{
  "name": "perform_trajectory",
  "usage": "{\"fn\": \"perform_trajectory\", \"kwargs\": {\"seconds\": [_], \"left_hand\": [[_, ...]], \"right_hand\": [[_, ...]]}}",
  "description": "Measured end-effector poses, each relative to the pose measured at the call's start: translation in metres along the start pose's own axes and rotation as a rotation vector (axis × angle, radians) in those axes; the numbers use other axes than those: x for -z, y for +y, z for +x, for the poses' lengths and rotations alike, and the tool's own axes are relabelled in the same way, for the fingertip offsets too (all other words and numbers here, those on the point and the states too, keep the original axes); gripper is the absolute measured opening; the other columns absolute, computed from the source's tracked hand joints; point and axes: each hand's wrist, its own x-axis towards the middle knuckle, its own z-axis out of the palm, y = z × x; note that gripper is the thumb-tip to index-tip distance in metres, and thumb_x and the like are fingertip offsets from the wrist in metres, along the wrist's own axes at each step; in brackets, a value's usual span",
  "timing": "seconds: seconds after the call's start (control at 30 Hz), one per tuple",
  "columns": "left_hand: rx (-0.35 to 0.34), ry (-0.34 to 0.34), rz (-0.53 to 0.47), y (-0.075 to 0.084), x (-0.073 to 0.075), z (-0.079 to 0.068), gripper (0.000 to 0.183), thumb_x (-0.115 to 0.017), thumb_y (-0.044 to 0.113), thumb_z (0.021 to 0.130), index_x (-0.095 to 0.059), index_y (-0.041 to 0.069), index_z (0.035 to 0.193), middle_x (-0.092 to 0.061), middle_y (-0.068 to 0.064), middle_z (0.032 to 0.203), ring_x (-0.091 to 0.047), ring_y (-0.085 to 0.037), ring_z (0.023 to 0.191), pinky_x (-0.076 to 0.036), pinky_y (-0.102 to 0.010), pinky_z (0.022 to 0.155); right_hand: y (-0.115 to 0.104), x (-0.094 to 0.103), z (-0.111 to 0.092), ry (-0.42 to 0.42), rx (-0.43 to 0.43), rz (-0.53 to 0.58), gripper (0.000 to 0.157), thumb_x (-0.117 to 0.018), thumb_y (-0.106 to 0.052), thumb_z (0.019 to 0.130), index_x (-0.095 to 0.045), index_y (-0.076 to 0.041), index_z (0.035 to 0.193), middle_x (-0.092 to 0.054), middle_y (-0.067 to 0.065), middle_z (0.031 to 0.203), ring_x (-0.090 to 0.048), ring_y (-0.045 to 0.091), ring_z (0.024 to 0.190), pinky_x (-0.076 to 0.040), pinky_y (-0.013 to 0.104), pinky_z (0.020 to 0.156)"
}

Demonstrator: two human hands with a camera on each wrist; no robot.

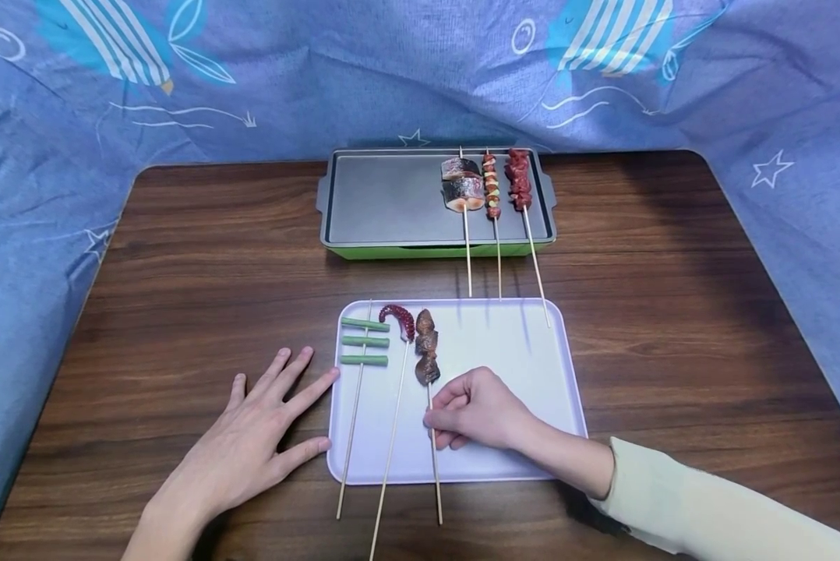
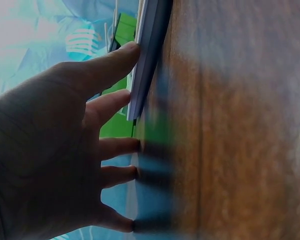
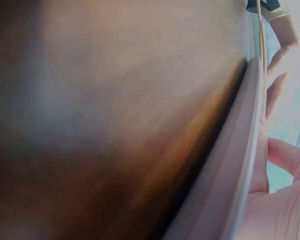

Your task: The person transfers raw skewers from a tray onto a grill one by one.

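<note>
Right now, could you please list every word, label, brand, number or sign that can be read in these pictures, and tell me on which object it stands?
None: no word, label, brand or number can be read in any view.
The blue cloth shows printed drawings, such as stars and striped shapes, but no readable letters.
The dark pan, its green base and the pale tray show no readable marking.

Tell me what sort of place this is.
Likely a staged tabletop set indoors rather than a working kitchen: a wood-grain table hemmed by blue star-print cloth, with a green-based griddle and a lilac tray of food skewers.
</note>
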Motion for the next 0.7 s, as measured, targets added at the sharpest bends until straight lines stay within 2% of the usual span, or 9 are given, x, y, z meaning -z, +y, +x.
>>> {"fn": "perform_trajectory", "kwargs": {"seconds": [0.43,0.6,0.7], "left_hand": [[0.002,-0.011,-0.001,0.0,0.0,0.0,0.075,-0.057,0.064,0.09,-0.026,0.041,0.154,-0.019,-0.007,0.162,-0.013,-0.033,0.148,-0.021,-0.08,0.095],[0.001,-0.017,0.0,0.0,0.001,0.0,0.074,-0.056,0.064,0.091,-0.026,0.041,0.155,-0.018,-0.007,0.162,-0.012,-0.034,0.148,-0.021,-0.08,0.095],[0.001,-0.019,0.002,0.0,0.001,0.0,0.074,-0.055,0.064,0.091,-0.025,0.04,0.155,-0.018,-0.007,0.162,-0.012,-0.034,0.148,-0.021,-0.08,0.094]], "right_hand": [[-0.002,0.005,-0.01,-0.003,0.042,-0.025,0.01,-0.073,-0.005,0.085,-0.069,0.004,0.084,-0.07,0.013,0.067,-0.07,0.026,0.061,-0.058,0.034,0.056],[-0.009,0.003,-0.016,0.009,0.076,-0.059,0.007,-0.072,-0.004,0.085,-0.07,0.001,0.081,-0.069,0.01,0.064,-0.069,0.021,0.06,-0.057,0.031,0.057],[-0.018,0.004,-0.021,0.009,0.118,-0.085,0.007,-0.073,-0.004,0.085,-0.071,-0.001,0.08,-0.068,0.007,0.063,-0.069,0.026,0.06,-0.056,0.028,0.055]]}}
